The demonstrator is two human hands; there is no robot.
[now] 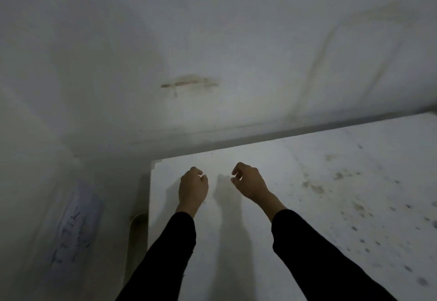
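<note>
Black-sleeved and reaching up from the bottom edge, holding the left hand [192, 188] and right hand [248, 182] close but apart, fingers loosely curled, gripping nothing. Hovering over the white panel [243, 241], lying flat at lower centre, smooth and plain, meeting a speckled, stained surface [354, 194] at right.
</note>
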